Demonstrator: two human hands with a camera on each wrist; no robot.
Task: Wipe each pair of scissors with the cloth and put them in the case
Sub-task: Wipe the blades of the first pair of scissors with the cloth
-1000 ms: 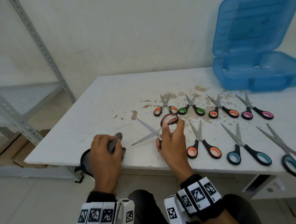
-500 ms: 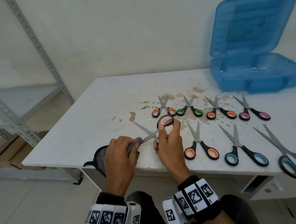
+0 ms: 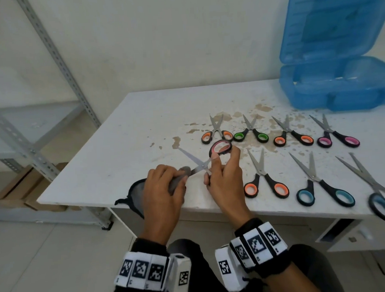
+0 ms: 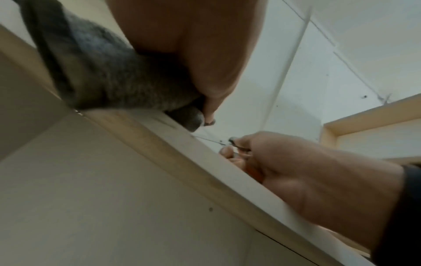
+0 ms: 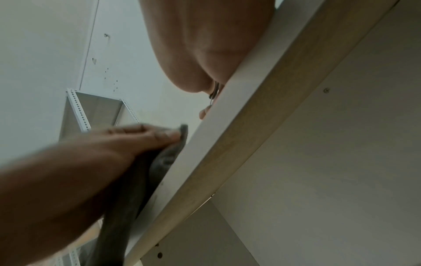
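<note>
White bench (image 3: 141, 117), brown-stained; metal shelving (image 3: 48, 53) left. Open blue case (image 3: 331, 94) far right. Left hand (image 3: 162, 192) grips grey cloth (image 3: 177, 180) around blade; right hand (image 3: 224, 177) pinches pink-handled scissors (image 3: 220, 147), blades spread.

Nine scissors (image 3: 264, 175), one cloth (image 3: 136, 193), one case (image 3: 340, 89).

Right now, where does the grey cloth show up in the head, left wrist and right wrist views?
Head: the grey cloth sits left of centre at the table's near edge, gripped by the left hand.
Left wrist: upper left, the cloth bunched under the palm.
Right wrist: lower left of centre, the cloth under the fingers.
Shared landmark: the table edge, also seen at and.
</note>
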